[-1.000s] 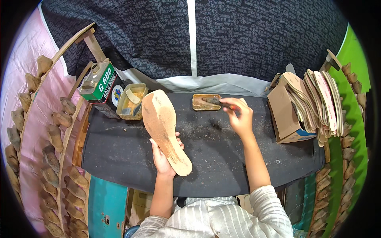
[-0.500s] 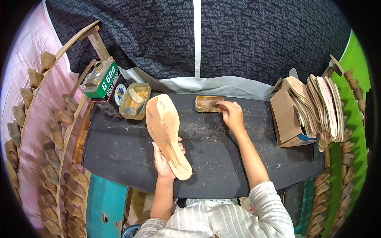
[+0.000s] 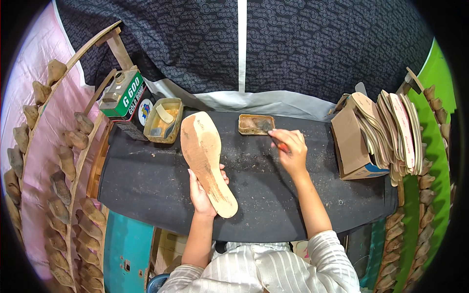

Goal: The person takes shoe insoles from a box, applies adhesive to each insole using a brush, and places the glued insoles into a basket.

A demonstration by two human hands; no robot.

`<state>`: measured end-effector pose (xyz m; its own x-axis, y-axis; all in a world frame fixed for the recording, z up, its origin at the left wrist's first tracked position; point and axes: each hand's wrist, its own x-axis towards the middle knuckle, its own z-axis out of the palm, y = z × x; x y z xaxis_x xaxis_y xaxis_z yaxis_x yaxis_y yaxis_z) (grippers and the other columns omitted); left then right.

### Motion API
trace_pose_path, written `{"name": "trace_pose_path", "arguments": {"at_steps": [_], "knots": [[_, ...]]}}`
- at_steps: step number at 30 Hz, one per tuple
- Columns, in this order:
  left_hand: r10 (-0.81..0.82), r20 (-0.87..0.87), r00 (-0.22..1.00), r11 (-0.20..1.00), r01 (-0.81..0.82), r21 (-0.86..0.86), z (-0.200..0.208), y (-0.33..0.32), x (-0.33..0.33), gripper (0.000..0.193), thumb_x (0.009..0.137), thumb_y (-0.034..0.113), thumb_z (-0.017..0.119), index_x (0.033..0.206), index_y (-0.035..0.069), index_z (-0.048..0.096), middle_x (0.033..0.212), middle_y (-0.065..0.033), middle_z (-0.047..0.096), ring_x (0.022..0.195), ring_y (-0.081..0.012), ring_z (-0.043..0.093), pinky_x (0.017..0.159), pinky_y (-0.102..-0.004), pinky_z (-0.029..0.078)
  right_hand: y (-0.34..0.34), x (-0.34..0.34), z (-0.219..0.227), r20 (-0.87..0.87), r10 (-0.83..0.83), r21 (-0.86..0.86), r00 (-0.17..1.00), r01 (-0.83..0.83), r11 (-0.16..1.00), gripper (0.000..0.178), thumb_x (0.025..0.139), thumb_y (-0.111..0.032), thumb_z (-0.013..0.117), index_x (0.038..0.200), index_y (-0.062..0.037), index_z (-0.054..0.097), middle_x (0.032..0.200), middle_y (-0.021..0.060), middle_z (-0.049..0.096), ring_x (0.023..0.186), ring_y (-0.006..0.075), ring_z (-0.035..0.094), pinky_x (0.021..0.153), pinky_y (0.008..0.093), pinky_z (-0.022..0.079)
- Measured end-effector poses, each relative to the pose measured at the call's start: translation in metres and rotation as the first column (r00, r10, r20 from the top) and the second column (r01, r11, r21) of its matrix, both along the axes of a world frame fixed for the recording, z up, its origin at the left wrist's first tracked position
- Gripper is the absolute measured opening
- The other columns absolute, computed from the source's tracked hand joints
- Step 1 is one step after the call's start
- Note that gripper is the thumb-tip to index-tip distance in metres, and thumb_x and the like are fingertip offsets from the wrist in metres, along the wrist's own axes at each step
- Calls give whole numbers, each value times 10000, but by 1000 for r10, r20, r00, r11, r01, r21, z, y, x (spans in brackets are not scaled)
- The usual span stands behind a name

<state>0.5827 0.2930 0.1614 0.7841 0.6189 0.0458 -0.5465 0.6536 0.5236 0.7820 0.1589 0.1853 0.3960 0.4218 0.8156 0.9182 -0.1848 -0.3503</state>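
My left hand [image 3: 201, 198] grips a tan shoe insole [image 3: 201, 151] by its narrower heel half, thumb along one edge and fingers round the other. The insole is tilted up over the table, and a brown, darker patch covers part of its face. My right hand [image 3: 291, 149] is closed on a small brush [image 3: 283, 146] with an orange-red handle. Its dark tip is at the near right corner of a shallow rectangular tray [image 3: 248, 131], whose inside looks brownish and stained. Fingers hide most of the brush.
A dark cloth-covered table [image 3: 146, 180] carries scattered crumbs. Left stand a green-and-black metal can [image 3: 124, 105] and a tub [image 3: 172, 136] with a pale scraper-like piece inside. At right, a cardboard box [image 3: 352, 146] is packed with insoles [image 3: 391, 132]. Racks of wooden shoe lasts [image 3: 59, 188] flank both sides.
My right hand has drawn back a little toward me and to the right from the tray, showing the brush's orange-red handle. The insole stays in my left hand, nearly unmoved.
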Motion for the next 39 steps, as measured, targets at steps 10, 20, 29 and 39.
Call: {"name": "trace_pose_path", "arguments": {"at_steps": [10, 20, 29, 39], "knots": [[41, 59, 997, 999, -41, 11, 5, 3, 12, 637, 989, 522, 207, 1191, -18, 477, 1007, -154, 585, 804, -227, 581, 722, -371, 499, -22, -91, 37, 169, 541, -110, 824, -530, 841, 253, 709, -289, 720, 947, -203, 743, 994, -72, 689, 726, 128, 508, 669, 284, 368], [108, 57, 993, 994, -108, -9, 8, 6, 5, 602, 987, 513, 250, 1224, -1, 451, 999, -163, 562, 784, -229, 541, 688, -367, 459, -48, -92, 40, -37, 665, -154, 746, -662, 733, 296, 662, -133, 703, 951, -193, 734, 953, -81, 697, 696, 122, 520, 673, 273, 372], [127, 118, 985, 991, -131, 24, 17, 1, 7, 589, 990, 503, 245, 1217, 2, 457, 1008, -154, 557, 803, -230, 530, 707, -366, 458, -39, -103, 33, 41, 588, -118, 808, -581, 805, 302, 694, -223, 711, 995, -240, 729, 1049, -108, 674, 744, 119, 523, 699, 278, 367], [212, 118, 970, 977, -209, -32, 16, 11, 3, 615, 986, 528, 225, 1220, 5, 446, 1012, -148, 548, 808, -214, 534, 726, -356, 461, -63, -82, 40, -113, 696, -114, 710, -705, 700, 257, 683, -159, 717, 938, -177, 743, 973, -75, 699, 707, 128, 531, 669, 277, 380]]}}
